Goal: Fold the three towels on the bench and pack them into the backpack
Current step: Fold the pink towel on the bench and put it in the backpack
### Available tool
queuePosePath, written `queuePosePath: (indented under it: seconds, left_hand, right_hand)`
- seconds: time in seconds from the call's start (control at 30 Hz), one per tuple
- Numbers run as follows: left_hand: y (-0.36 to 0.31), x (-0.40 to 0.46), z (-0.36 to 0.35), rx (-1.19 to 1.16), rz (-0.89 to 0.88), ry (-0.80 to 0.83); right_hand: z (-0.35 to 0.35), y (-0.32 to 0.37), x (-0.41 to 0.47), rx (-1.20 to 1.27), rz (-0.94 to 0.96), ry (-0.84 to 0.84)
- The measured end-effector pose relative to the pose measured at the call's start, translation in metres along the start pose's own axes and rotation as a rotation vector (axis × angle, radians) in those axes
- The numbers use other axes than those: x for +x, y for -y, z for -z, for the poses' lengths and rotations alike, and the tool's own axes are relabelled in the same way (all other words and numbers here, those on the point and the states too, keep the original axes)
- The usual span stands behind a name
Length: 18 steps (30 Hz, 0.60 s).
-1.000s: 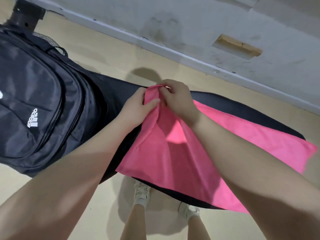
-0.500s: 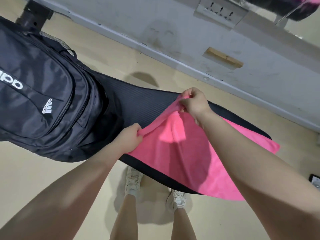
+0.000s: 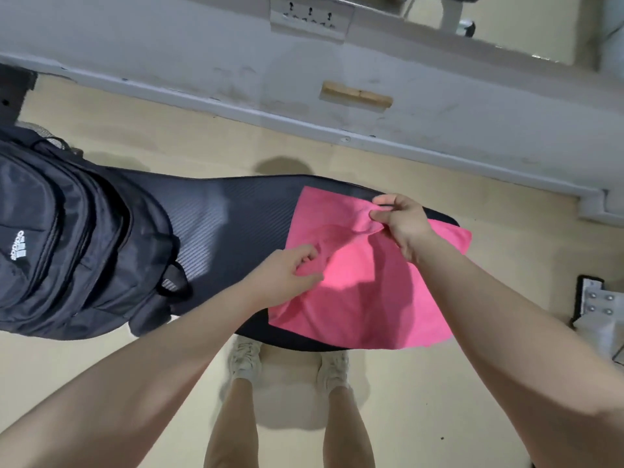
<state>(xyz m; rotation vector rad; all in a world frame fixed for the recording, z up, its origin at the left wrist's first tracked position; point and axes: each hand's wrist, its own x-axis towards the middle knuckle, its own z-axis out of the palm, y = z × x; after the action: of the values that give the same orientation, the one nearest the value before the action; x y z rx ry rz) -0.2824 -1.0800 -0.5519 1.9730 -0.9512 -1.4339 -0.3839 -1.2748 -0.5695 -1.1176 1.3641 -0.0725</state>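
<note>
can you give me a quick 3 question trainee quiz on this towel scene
1. True or false: both hands grip the towel.
2. Which end of the bench holds the backpack? A: the person's left. B: the person's right. C: neither, it is on the floor.
3. Fill in: the towel's colour is ____.

Key
1. True: the left hand and right hand each pinch the cloth.
2. A.
3. Pink.
</note>
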Motion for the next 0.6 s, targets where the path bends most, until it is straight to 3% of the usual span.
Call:
queuePosePath:
  seconds: [0.13, 0.33, 0.5, 0.6]
  left_hand:
    - [-0.054, 0.020, -0.051, -0.004, -0.118, 0.187]
    - [-0.110, 0.052, -0.142, -0.044, -0.150, 0.354]
    - [-0.116, 0.085, -0.194, 0.079, -0.244, 0.387]
    - [-0.101, 0.102, -0.205, 0.030, -0.152, 0.435]
  right_hand:
    - [0.051, -0.007, -0.002, -0.051, 0.000, 0.034]
    - [0.125, -0.031, 0.010, -0.029, 0.027, -0.091]
    - [0.170, -0.065, 0.037, 0.003, -0.002, -0.178]
    - [0.183, -0.087, 0.057, 0.080, -0.025, -0.224]
